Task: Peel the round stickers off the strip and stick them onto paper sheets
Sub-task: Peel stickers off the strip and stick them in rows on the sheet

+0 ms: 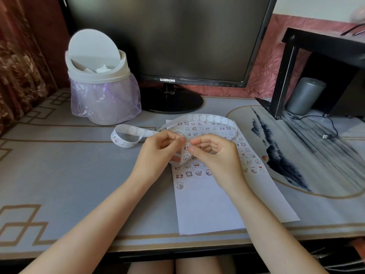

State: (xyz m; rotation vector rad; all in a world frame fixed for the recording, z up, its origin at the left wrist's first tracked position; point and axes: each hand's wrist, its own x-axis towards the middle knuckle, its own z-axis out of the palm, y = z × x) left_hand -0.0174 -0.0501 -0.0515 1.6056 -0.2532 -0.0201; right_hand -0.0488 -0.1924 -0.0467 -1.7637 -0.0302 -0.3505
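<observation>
My left hand (pixel 161 148) and right hand (pixel 216 155), each grip clamped on the sticker strip (pixel 203 117), above the paper sheet (pixel 207 206) on the bench (pixel 79 165).

From my seat I see the paper sheet (pixel 207 210) lying on the desk (pixel 79 165), running from the frame's centre down toward the near edge. Stickers (pixel 197 173) sit in rows on its upper half. The 2 hands meet above them, the left hand (pixel 158 153) just left of centre and the right hand (pixel 215 155) just right, both pinching the strip (pixel 207 118). The strip arches behind the hands over the sheet's far edge and curls into a loop at centre left. The bin (pixel 98 86) stands upper left. The monitor (pixel 167 36) is right of it, behind the sheet. A stand (pixel 286 76) fills the upper right, with a cylinder (pixel 304 95) beneath it and a cable (pixel 329 125) in front.
</observation>
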